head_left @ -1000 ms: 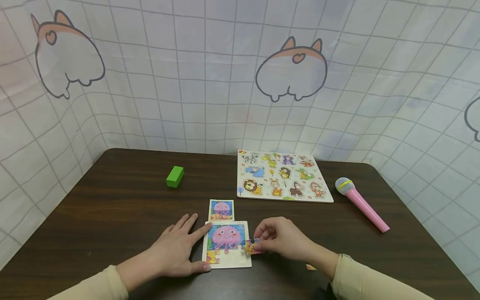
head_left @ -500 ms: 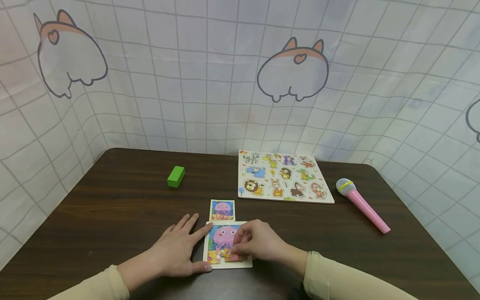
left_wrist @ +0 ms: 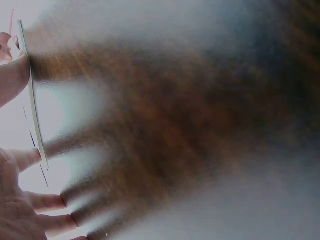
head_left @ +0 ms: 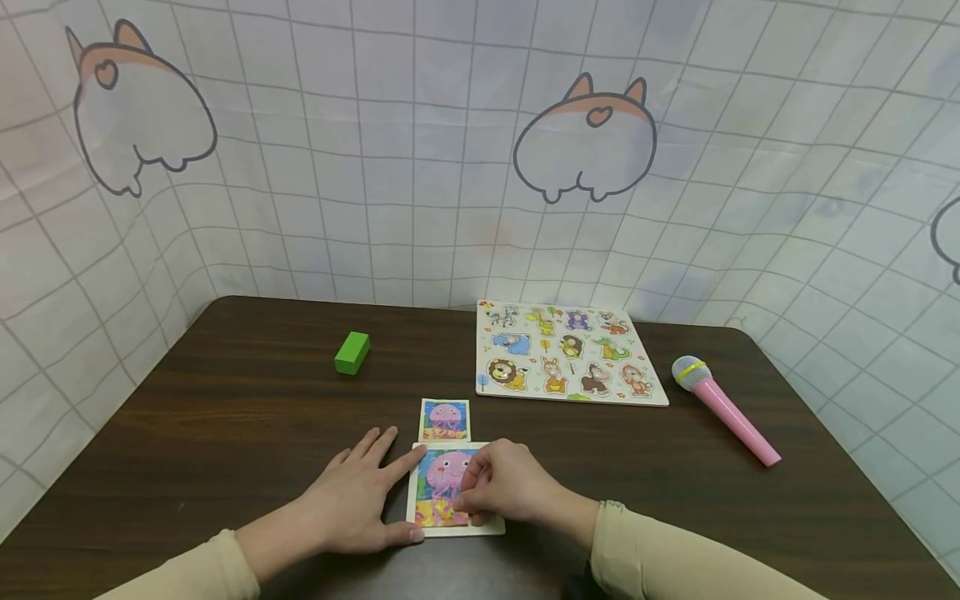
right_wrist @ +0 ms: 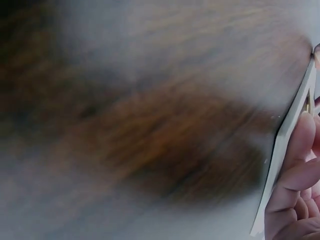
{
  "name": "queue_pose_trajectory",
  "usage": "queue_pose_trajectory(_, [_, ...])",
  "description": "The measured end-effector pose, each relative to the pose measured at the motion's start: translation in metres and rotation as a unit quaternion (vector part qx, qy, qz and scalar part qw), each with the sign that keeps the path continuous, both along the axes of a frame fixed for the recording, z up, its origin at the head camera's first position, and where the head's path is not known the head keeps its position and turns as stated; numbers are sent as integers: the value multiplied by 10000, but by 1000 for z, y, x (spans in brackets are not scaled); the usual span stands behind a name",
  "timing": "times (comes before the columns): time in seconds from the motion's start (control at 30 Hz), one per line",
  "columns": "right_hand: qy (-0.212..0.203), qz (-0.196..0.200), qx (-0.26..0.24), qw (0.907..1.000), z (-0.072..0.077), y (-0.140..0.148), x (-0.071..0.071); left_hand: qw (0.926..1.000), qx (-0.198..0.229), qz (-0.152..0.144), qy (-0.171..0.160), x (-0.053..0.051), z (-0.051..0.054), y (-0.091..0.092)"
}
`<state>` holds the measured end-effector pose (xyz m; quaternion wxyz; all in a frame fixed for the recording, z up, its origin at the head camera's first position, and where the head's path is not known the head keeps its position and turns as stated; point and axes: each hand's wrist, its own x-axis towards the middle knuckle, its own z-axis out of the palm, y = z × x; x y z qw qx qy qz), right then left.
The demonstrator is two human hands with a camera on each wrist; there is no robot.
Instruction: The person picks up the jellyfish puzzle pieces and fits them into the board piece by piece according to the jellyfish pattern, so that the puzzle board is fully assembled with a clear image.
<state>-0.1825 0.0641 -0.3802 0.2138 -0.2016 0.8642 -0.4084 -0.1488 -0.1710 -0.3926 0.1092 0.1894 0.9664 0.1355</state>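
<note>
A square jellyfish puzzle board point(head_left: 491, 528) lies flat near the front of the table. My left hand point(head_left: 348, 504) is spread out, with its index finger and thumb resting on the board's left edge. Over the board's right half, my right hand point(head_left: 513, 483) has curled fingers pinching a yellow-and-pink puzzle piece point(head_left: 450, 512) in the bottom row, beside the lower-left piece. That hand covers the right side of the picture. Touching the board's top edge is a small jellyfish picture card point(head_left: 446, 419). In the right wrist view, curled fingers point(right_wrist: 302, 135) meet the board's pale rim point(right_wrist: 280, 145).
Farther back lies an animal puzzle board point(head_left: 570, 354) with a white surface. A pink toy microphone point(head_left: 731, 417) is at the right, and a green block point(head_left: 352, 353) at the back left. A grid-patterned cloth point(head_left: 420, 167) hangs behind the table.
My right hand has moved left from the board's right edge, bringing the puzzle piece into the bottom row against the lower-left piece. My left hand keeps its place.
</note>
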Motion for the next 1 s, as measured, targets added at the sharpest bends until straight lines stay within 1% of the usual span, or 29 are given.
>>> queue_pose_trajectory(0.17, [173,-60,320,9993,1,-1,0,10000,8,-69,43,0,0,1])
queue_pose_trajectory(0.37, [388,-131,530,9978,2,-3,1,10000,-20,-20,32,-1,-1,0])
queue_pose_trajectory(0.57, [555,-120,552,9969,2,-3,2,10000,5,-44,71,-2,-1,1])
queue_pose_trajectory(0.77, [688,-98,600,9958,1,-4,2,10000,-16,-18,26,-2,-1,1])
queue_pose_trajectory(1.0, [614,-111,617,9961,-1,-5,1,10000,-20,12,-31,-2,-1,0])
